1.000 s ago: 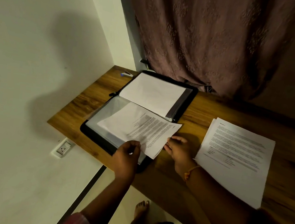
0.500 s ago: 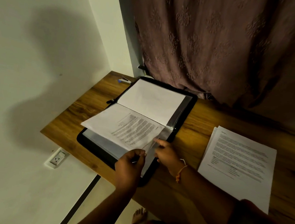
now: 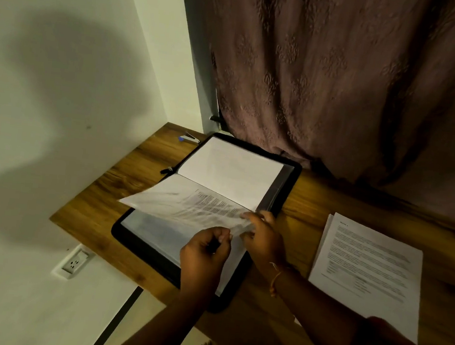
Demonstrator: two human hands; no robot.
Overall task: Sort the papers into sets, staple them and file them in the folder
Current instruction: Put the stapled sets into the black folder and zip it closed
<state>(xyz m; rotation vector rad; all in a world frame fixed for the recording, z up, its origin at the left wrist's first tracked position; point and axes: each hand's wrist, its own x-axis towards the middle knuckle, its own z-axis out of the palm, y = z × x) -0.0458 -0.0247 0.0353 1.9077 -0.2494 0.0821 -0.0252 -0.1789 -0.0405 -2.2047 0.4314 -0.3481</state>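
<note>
Paper set (image 3: 188,206): edge pinched by fingers of left hand (image 3: 204,257) and right hand (image 3: 265,240) over folder (image 3: 290,179); feed squarely. Creasing likely otherwise.

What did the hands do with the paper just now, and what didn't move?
The printed page slid left, further over the folder, and now its left side is lifted off the near half, blurred. The right hand moved from the page's right edge to its near corner, where the left hand also pinches it. The folder stayed open; the paper pile and stapler stayed put.
</note>
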